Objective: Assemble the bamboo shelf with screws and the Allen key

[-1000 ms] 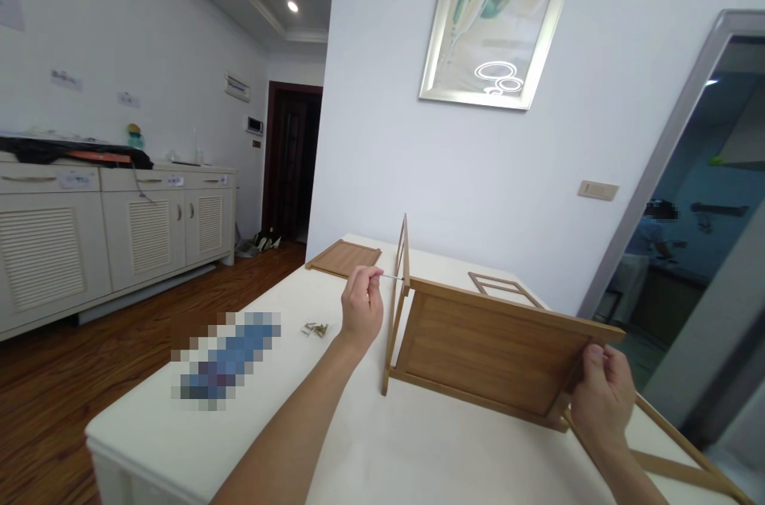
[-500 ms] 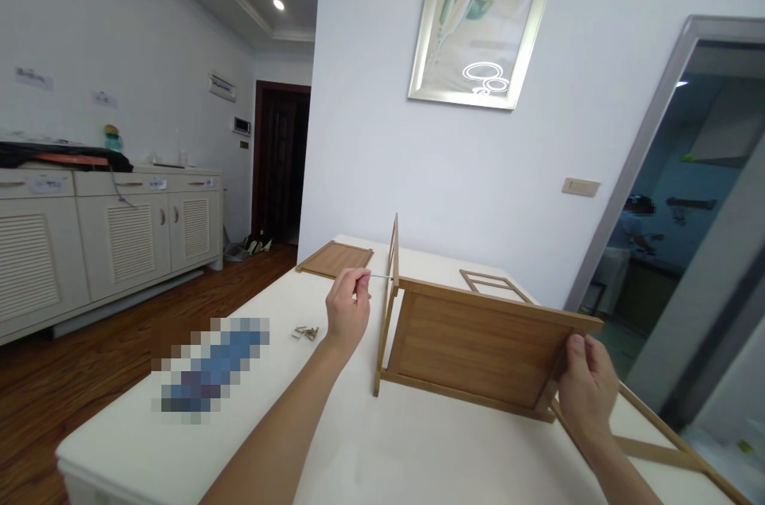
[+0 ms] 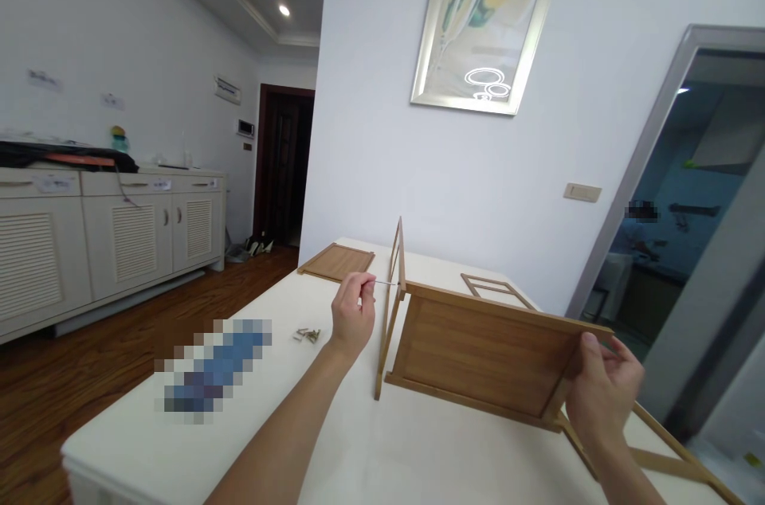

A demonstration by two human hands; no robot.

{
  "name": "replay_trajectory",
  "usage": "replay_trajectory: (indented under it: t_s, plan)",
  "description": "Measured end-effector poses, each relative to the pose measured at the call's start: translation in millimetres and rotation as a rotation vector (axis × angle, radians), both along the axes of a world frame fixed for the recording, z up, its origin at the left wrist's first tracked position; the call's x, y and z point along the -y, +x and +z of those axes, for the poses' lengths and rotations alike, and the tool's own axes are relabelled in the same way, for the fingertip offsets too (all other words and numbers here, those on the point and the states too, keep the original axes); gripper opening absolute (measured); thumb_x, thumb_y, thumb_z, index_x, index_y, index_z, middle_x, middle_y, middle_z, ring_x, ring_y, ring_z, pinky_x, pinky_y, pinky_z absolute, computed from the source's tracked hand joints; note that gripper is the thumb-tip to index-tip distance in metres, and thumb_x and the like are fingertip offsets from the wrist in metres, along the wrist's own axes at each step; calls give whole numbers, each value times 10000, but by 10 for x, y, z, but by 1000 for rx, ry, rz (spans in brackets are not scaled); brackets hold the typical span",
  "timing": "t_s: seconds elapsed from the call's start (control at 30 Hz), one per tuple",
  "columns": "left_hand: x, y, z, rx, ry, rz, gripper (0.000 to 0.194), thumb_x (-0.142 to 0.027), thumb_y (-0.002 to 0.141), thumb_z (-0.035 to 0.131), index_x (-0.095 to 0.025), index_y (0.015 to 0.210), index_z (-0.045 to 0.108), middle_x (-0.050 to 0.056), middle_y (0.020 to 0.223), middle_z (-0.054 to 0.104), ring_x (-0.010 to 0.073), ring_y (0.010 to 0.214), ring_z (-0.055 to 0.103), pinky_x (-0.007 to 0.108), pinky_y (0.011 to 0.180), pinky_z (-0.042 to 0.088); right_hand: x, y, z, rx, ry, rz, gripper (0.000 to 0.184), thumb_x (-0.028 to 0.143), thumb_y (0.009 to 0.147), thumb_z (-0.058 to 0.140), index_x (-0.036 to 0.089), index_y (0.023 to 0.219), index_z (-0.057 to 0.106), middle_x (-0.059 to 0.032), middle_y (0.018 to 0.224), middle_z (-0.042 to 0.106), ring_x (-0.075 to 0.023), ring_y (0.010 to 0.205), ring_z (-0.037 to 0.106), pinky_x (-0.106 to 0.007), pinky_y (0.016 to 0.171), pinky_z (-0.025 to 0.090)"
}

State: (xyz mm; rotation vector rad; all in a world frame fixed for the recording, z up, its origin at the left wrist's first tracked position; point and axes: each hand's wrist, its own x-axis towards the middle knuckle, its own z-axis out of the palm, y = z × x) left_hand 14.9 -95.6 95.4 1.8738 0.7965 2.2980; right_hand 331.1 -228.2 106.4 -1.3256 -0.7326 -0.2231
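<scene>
My left hand (image 3: pixel 354 317) pinches a hex key (image 3: pixel 386 282), a thin metal shaft whose near end is hidden in my fingers. Its tip reaches the side of an upright wooden frame (image 3: pixel 382 362), close to the top corner of a wooden panel (image 3: pixel 484 358). The panel stands on its long edge, its left end against the frame. Around its right end my right hand (image 3: pixel 603 389) is closed, thumb on the near face, the other fingers partly hidden behind. Several small brass-coloured screws or bolts (image 3: pixel 307 335) lie left of my left forearm.
The white table (image 3: pixel 418 457) carries another wooden panel (image 3: pixel 338 261) at the back left, a slatted frame (image 3: pixel 496 287) at the back right and wooden bars (image 3: pixel 669 461) at the right. A blurred blue item (image 3: pixel 221 366) lies left. Beyond the doorway, a person (image 3: pixel 637 234) is partly visible.
The view has swung slightly to the right. My left hand keeps the hex key at the frame. My right hand has shifted its fingers a little on the panel's end.
</scene>
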Motion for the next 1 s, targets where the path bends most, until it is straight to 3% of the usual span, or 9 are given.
replay_trajectory:
  t_s: [0.1, 0.27, 0.43, 0.63, 0.77, 0.9, 1.0]
  plan:
    - [12, 8, -16, 37, -75, -23, 161, -255, 939, 443, -179, 930, 585, 24, 802, 614, 103, 614, 597, 216, 540, 521, -4, -77, 9, -60, 6, 44, 870, 585, 734, 649, 172, 1434, 337, -87, 1044, 536, -215, 858, 524, -371, 748, 448]
    - [-3, 11, -52, 47, -129, -67, 151, -269, 936, 439, -192, 937, 569, 7, 747, 614, 112, 603, 609, 229, 565, 523, 10, -167, 64, 86, -19, 4, 785, 583, 767, 613, 150, 1396, 431, -122, 1142, 507, -236, 937, 529, -418, 832, 444]
    - [-20, -5, -41, 44, -112, -35, 140, -257, 933, 439, -189, 927, 561, 2, 727, 602, 114, 595, 594, 241, 581, 505, 6, -163, 174, 461, -38, -176, 671, 616, 820, 517, 78, 1221, 541, -185, 1154, 506, -321, 1110, 455, -507, 934, 380]
    - [-40, -27, -41, 26, -93, -13, 135, -239, 935, 430, -189, 933, 554, -7, 706, 578, 112, 580, 570, 234, 571, 481, -102, -240, 212, 846, -135, -338, 502, 582, 897, 406, 145, 1017, 621, -182, 1177, 590, -357, 1243, 406, -590, 1048, 187]
    - [-72, -38, -57, 14, -66, 22, 142, -244, 939, 431, -189, 941, 562, 21, 796, 613, 122, 635, 581, 244, 603, 486, -185, -588, 282, 1070, -180, -270, 373, 473, 915, 466, 161, 1050, 619, -132, 1050, 674, -326, 1162, 502, -602, 1067, 162]
    - [-93, -55, -57, 4, -29, 97, 143, -237, 939, 440, -187, 926, 573, 38, 827, 624, 148, 742, 588, 269, 684, 487, -325, -1153, 395, 1204, -176, -88, 301, 386, 913, 514, 172, 1106, 603, -112, 1090, 670, -274, 1105, 539, -536, 1096, 212]
    - [-105, -64, -52, 1, -18, 115, 162, -228, 947, 421, -185, 921, 575, 40, 829, 609, 152, 757, 575, 271, 690, 482, -479, -1507, 385, 1206, -157, -21, 309, 332, 917, 505, 159, 1161, 580, -121, 1121, 655, -268, 1108, 535, -536, 1108, 218]
